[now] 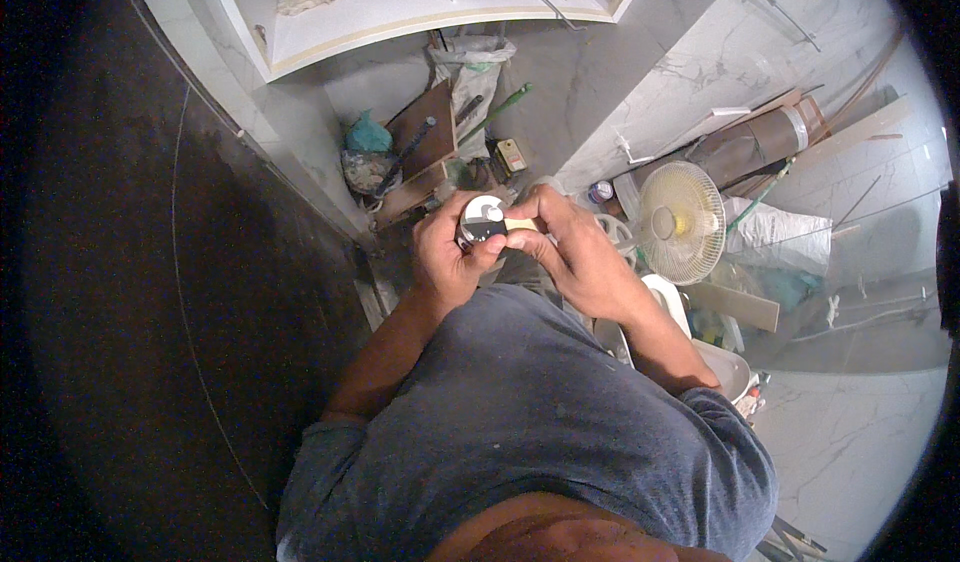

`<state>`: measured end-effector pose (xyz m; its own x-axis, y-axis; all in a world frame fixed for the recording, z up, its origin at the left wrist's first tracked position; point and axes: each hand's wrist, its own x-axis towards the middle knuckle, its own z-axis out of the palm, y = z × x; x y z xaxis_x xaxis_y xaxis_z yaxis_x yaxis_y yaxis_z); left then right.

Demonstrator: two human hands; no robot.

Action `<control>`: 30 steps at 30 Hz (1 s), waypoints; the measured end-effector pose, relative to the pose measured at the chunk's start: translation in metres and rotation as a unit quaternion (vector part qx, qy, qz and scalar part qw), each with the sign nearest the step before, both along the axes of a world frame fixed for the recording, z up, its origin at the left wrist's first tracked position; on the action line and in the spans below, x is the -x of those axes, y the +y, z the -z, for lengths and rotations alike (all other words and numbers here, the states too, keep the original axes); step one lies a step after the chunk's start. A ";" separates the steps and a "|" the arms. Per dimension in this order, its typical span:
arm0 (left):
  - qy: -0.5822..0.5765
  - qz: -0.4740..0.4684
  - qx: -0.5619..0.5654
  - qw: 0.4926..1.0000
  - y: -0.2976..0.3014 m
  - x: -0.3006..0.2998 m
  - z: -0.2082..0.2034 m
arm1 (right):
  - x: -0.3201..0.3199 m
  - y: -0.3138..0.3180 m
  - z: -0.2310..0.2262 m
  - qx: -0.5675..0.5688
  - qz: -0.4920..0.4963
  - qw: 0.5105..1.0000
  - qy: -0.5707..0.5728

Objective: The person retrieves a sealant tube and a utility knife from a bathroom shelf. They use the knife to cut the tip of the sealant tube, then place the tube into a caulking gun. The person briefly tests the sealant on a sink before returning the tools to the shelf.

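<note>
In front of my chest, my left hand (447,249) is closed round a small round white, grey and black thing (484,216), its thumb on the lower edge. A short pale yellow strip (521,224) sticks out from its right side. My right hand (572,247) pinches that strip between thumb and fingers, close against the round piece. Both hands nearly meet there. Whether the round piece is a roll of tape or something else, I cannot tell.
A standing fan (682,224) is at my right, near white basins (722,366) and a glass panel. Ahead, a white shelf (400,34) holds tools and a cloth. Below it lie a white sack (473,87), brown boards (428,132) and a teal bag (369,134).
</note>
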<state>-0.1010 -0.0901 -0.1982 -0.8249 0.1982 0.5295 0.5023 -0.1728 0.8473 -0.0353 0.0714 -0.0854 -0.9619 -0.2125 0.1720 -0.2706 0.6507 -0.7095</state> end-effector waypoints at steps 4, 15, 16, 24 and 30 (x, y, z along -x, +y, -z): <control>-0.022 0.032 0.029 0.999 -0.005 0.000 0.001 | 0.000 0.001 0.001 0.009 -0.002 1.000 -0.005; 0.014 -0.023 0.049 0.998 -0.003 0.000 -0.005 | 0.000 0.001 0.004 0.029 0.005 0.999 -0.018; 0.011 -0.006 0.052 0.999 -0.005 0.001 -0.005 | 0.000 0.001 0.004 0.032 0.002 0.999 -0.015; 0.024 -0.077 0.036 0.996 -0.001 -0.005 -0.002 | 0.000 0.000 0.005 0.012 0.011 1.000 -0.010; 0.044 -0.107 0.026 0.993 0.003 -0.003 0.004 | 0.001 0.000 0.003 -0.007 0.009 1.000 0.000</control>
<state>-0.0976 -0.0873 -0.2017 -0.8026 0.0515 0.5943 0.5946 -0.0108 0.8040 -0.0363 0.0709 -0.0886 -0.9657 -0.1968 0.1696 -0.2586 0.6655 -0.7002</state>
